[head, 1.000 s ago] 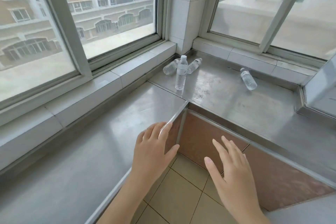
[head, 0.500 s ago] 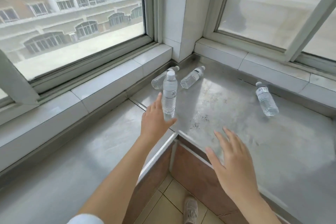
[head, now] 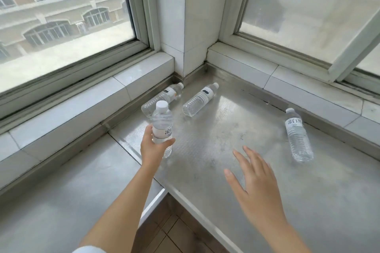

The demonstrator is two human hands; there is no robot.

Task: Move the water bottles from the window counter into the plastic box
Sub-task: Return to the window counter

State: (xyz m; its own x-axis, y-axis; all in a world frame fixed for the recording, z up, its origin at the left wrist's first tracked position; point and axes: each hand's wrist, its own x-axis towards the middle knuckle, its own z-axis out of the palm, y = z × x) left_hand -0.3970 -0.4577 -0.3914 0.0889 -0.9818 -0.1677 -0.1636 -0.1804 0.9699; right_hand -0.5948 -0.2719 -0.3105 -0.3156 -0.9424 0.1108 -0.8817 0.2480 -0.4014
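My left hand (head: pixel 154 146) grips the upright bottle (head: pixel 162 127) on the steel counter (head: pixel 226 129), fingers curled round it. My right hand (head: pixel 254 187) hovers spread, holding nothing. Three bottles lie flat: two (head: pixel 164 96) (head: pixel 199 99) near the tiled corner pillar (head: pixel 185 16), one (head: pixel 298 135) beside the right window sill (head: pixel 308 86).

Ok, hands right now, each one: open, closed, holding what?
Left hand: grips the upright water bottle.
Right hand: open, fingers spread, holding nothing.
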